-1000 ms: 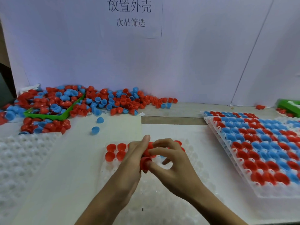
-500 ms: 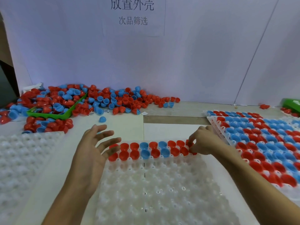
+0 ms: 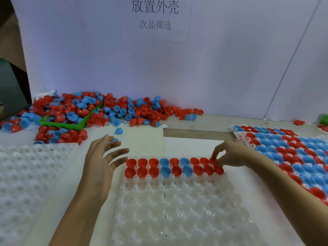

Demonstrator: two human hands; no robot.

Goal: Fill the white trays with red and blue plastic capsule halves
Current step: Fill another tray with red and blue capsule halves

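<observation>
In the head view, the white moulded plastic tray with rows of round pockets [image 3: 177, 210] fills the lower centre of the frame, square to the person so that both hands reach every pocket. Only its two far rows hold red and blue plastic capsule halves [image 3: 170, 166], open side up; the rest is bare, so the filling looks barely begun. At the right end of those rows the right hand [image 3: 230, 154] pinches its fingertips [image 3: 215, 158] together on a red capsule half [image 3: 213, 160], apparently seating it in the end pocket. The left hand [image 3: 101, 162] hovers left of the tray with fingers spread and nothing in it, pointed toward the loose heap of red and blue halves [image 3: 124, 110] in the upper left, which spills out of a shallow green plastic bin [image 3: 71, 124]; it seems set to fetch more. A filled tray [image 3: 284, 150] lies at the right edge, and an empty white tray [image 3: 26, 171] waits at the lower left.
</observation>
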